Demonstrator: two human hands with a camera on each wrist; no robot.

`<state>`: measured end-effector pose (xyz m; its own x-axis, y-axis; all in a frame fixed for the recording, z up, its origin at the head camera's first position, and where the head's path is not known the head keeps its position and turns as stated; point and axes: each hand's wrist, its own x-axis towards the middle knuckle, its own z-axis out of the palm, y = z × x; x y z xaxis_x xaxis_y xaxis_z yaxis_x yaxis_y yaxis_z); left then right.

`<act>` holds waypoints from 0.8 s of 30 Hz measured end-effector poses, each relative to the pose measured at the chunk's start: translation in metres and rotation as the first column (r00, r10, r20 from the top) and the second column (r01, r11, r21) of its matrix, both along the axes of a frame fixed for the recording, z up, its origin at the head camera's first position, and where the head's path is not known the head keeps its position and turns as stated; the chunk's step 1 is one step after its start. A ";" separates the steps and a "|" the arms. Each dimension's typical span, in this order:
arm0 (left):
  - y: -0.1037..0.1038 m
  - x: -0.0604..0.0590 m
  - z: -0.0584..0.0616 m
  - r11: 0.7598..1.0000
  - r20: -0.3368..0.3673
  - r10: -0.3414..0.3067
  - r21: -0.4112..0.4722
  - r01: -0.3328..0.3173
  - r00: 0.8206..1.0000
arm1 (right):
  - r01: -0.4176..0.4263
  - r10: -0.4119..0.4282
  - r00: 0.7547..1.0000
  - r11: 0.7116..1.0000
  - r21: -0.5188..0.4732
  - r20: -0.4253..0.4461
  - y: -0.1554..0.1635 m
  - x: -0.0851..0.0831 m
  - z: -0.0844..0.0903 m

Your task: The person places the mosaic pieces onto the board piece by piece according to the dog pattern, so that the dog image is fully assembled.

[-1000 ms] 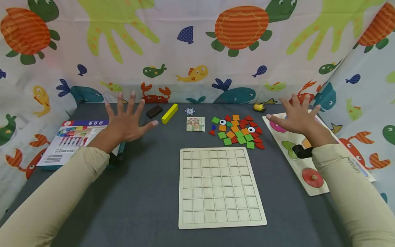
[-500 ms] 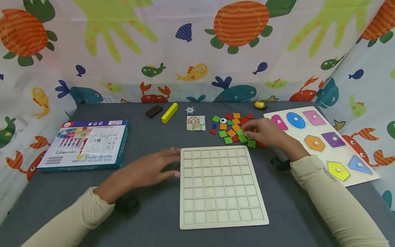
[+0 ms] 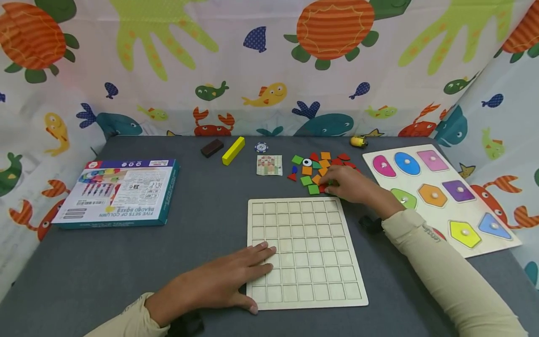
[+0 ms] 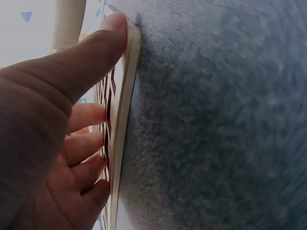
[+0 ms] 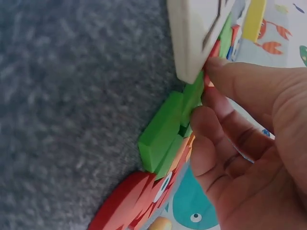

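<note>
My left hand (image 3: 223, 278) rests on the near left part of the pale wooden grid board (image 3: 311, 255), its fingers extended over the cells. The left wrist view puts its thumb (image 4: 96, 55) at the board's corner. Beyond the board's far edge, my right hand (image 3: 351, 187) reaches into a pile of flat coloured tiles with bent fingers. Its fingertips are right at a red tile (image 3: 322, 188), beside a green square tile (image 3: 313, 189). In the right wrist view a thick green tile (image 5: 160, 127) lies near the fingers; I cannot tell whether they pinch the red tile.
A shape puzzle board (image 3: 425, 217) with knobbed pieces lies at right, partly behind the right sleeve. A flat box (image 3: 122, 196) is at left. Along the back are a dark block (image 3: 212, 148), yellow block (image 3: 233, 150), poker chip (image 3: 261, 147), patterned card (image 3: 269, 165) and small yellow toy (image 3: 358, 141).
Both hands came down from raised, spread positions over the sides. The left moved right and nearer onto the grid board; the right moved left into the tile pile and then slightly nearer.
</note>
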<state>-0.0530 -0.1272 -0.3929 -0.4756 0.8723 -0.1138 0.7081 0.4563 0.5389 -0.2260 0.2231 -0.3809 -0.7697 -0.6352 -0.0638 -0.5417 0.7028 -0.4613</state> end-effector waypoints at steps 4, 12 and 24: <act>0.000 0.000 -0.003 1.000 0.023 0.002 0.012 -0.002 1.000 | 0.000 0.000 1.000 1.000 0.017 -0.002 -0.003 -0.001 -0.001; 0.001 0.001 0.000 1.000 0.058 0.004 -0.015 -0.003 0.998 | 0.061 -0.064 0.997 0.996 0.072 0.031 -0.006 0.001 0.001; -0.001 -0.001 -0.003 1.000 0.088 0.002 0.003 -0.002 0.996 | 0.106 -0.105 0.992 0.994 -0.014 0.063 -0.004 0.002 0.008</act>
<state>-0.0537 -0.1286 -0.3962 -0.4656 0.8718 -0.1522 0.6570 0.4557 0.6006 -0.2237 0.2188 -0.3727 -0.8271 -0.5524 -0.1036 -0.4350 0.7458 -0.5045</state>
